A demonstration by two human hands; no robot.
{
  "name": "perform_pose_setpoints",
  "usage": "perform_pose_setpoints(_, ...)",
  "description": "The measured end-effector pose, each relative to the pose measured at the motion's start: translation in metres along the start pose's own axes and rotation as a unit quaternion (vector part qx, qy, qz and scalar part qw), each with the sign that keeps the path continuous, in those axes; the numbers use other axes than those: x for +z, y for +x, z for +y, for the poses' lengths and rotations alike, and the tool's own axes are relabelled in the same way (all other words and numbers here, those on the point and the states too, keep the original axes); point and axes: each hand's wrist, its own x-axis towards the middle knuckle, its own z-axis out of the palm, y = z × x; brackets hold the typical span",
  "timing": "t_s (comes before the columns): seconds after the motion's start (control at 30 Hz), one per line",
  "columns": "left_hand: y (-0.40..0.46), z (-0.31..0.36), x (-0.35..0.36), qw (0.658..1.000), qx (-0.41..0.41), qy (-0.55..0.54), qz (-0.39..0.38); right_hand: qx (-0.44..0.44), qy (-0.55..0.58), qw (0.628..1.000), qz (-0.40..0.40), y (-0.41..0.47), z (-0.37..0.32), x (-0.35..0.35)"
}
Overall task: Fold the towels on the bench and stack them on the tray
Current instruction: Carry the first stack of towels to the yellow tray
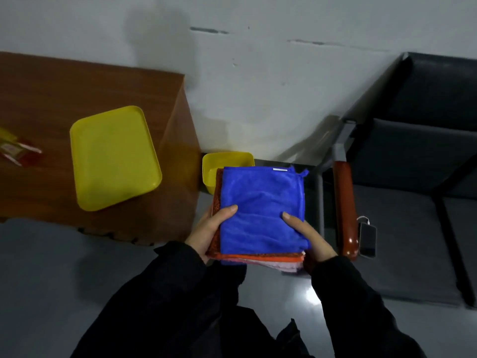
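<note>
I hold a stack of folded towels in the air above the floor, between the cabinet and the bench. A blue towel (pixel 260 210) lies on top, with an orange towel (pixel 258 257) and a pale pink one (pixel 273 266) under it. My left hand (pixel 210 229) grips the stack's left edge, thumb on the blue towel. My right hand (pixel 307 236) grips the right edge the same way. The yellow tray (pixel 113 157) stands on the brown wooden cabinet (pixel 51 99) to the left, with nothing in it.
A small yellow bin (pixel 214 165) stands on the floor behind the stack, beside the cabinet. At the right is a dark cushioned bench (pixel 413 228) with a wooden armrest (pixel 344 208) and a phone (pixel 367 239) on a cable. Small packets (pixel 15 151) lie at the cabinet's left edge.
</note>
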Motion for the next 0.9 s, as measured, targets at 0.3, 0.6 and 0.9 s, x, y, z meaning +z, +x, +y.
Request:
perform_pose_setpoints(0.3,0.297,0.01,-0.046,0.988,-0.01,-0.026,0.155,0.046,-0.031,0.998,0.033,0.305,-0.085,-0.055)
perform_pose_setpoints(0.6,0.542,-0.067,-0.195,0.968,0.032,-0.025,0.25,0.068,-0.081,0.994,-0.038,0.618,-0.015,-0.113)
perform_pose_setpoints(0.9,0.679,-0.143,-0.302,0.949,0.036,0.101,0.295,0.097,-0.089,0.989,-0.071,0.802,0.094,-0.163)
